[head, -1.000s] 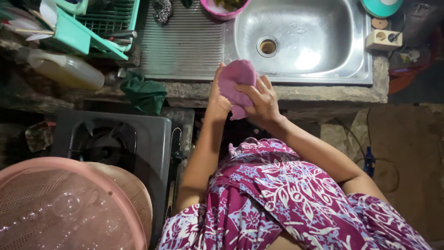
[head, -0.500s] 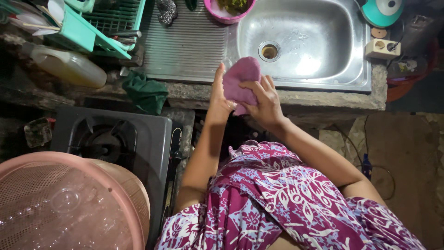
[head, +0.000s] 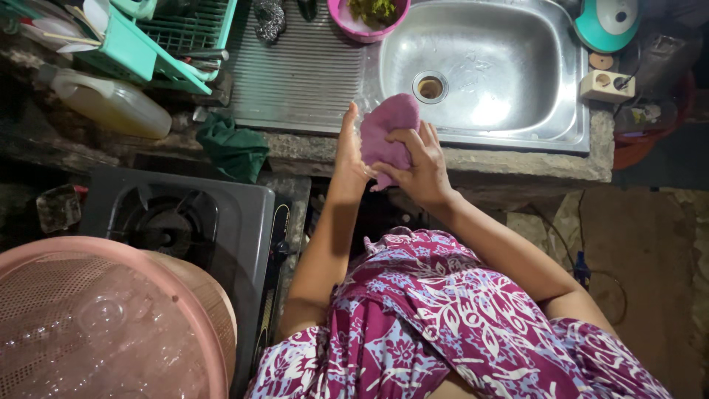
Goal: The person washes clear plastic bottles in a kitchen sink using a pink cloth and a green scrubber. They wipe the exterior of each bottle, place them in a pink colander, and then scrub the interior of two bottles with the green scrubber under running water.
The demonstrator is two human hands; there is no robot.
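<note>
Pink cloth (head: 388, 133) sat pressed between both hands at the sink's (head: 517, 137) front rim, its long axis running from about twelve o'clock down to six. Right hand (head: 417, 166) clasped it from the four o'clock side, fingers curled over the fabric; left hand (head: 348, 151) lay flat and unclenched against its nine o'clock edge, equally near.

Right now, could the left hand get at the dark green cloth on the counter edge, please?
Probably yes: the left hand only rests against the pink cloth, and the green cloth lies uncovered to its left, nothing between them.
</note>
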